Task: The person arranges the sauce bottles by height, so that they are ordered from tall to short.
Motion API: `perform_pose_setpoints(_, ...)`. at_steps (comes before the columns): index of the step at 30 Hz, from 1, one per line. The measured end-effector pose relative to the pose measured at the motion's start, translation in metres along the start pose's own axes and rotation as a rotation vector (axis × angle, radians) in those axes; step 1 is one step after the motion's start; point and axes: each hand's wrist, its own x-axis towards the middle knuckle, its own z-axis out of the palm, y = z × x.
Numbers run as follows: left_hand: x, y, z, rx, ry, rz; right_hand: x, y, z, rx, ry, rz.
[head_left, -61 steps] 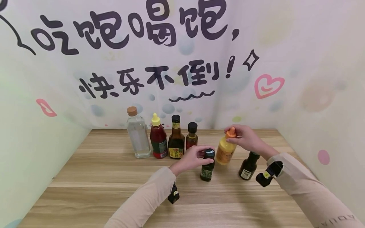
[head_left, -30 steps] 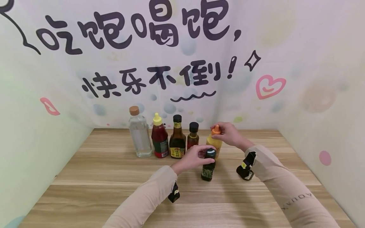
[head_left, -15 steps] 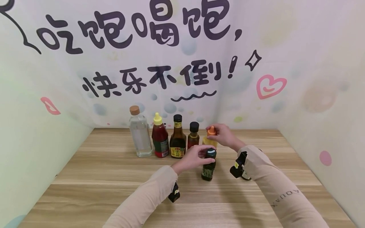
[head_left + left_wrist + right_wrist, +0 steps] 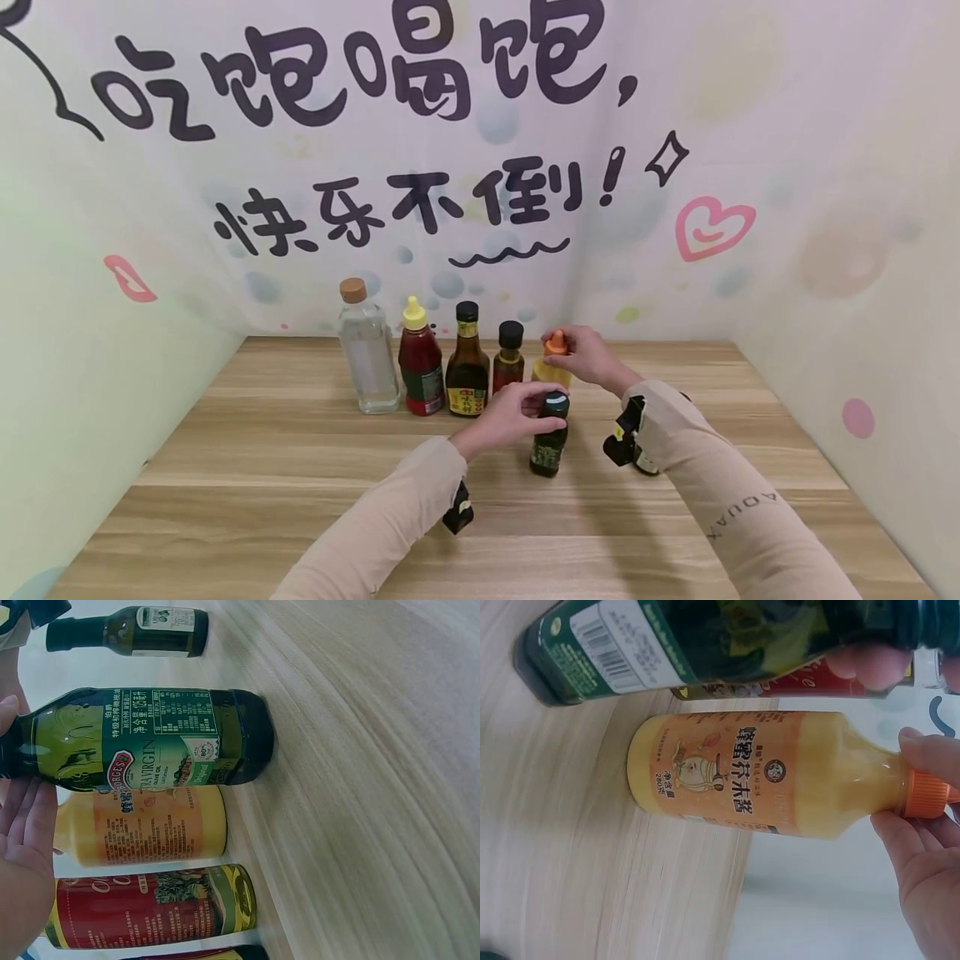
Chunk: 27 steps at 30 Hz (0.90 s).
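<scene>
My left hand [image 4: 498, 419] grips a green olive oil bottle [image 4: 157, 742] by its neck, just under the dark cap. The bottle stands upright on the table, in front of the row's right end. Behind it, my right hand [image 4: 592, 358] pinches the orange cap [image 4: 926, 795] of a yellow honey mustard squeeze bottle [image 4: 765, 772]. This bottle is upright beside a small black-capped bottle with a red label [image 4: 507, 367]; its lower part is hidden in the head view by the olive oil bottle and left hand.
Leftward along the row stand a dark sauce bottle [image 4: 467, 367], a red squeeze bottle with a yellow tip [image 4: 422, 367] and a clear bottle with a brown cap [image 4: 369, 358]. Another dark bottle [image 4: 645, 461] is mostly hidden behind the right wrist camera. A printed cloth backs the wooden table [image 4: 300, 517].
My right hand has moved the yellow honey mustard bottle leftward to the row's right end, and is nearly still over the last half second. My left hand keeps its hold on the olive oil bottle.
</scene>
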Motion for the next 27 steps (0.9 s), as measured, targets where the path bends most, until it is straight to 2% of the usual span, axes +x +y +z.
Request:
perform_pose_setpoints(3,0.000,0.000,0.000,-0.004,0.002,0.005,0.000,-0.001,0.000,0.018,-0.010,0.006)
perform_pose_setpoints(5,-0.001,0.000,-0.001,-0.006,0.001,0.007,-0.004,-0.012,-0.001,0.028,-0.019,0.022)
perform_pose_setpoints(7,-0.001,-0.001,0.000,-0.012,0.003,0.008,-0.004,-0.012,-0.001,0.032,-0.024,0.032)
perform_pose_setpoints(10,-0.001,-0.001,0.000,-0.021,0.005,0.007,-0.005,-0.011,-0.001,0.032,-0.031,0.049)
perform_pose_setpoints(12,-0.001,-0.002,0.000,-0.029,0.007,0.009,-0.001,0.001,0.001,0.034,-0.028,0.047)
perform_pose_setpoints(21,-0.002,-0.001,0.000,-0.012,0.009,0.010,-0.002,0.001,0.000,0.052,-0.032,0.017)
perform_pose_setpoints(27,-0.002,-0.001,0.001,-0.017,0.003,0.004,-0.003,-0.001,-0.007,0.037,-0.094,0.040)
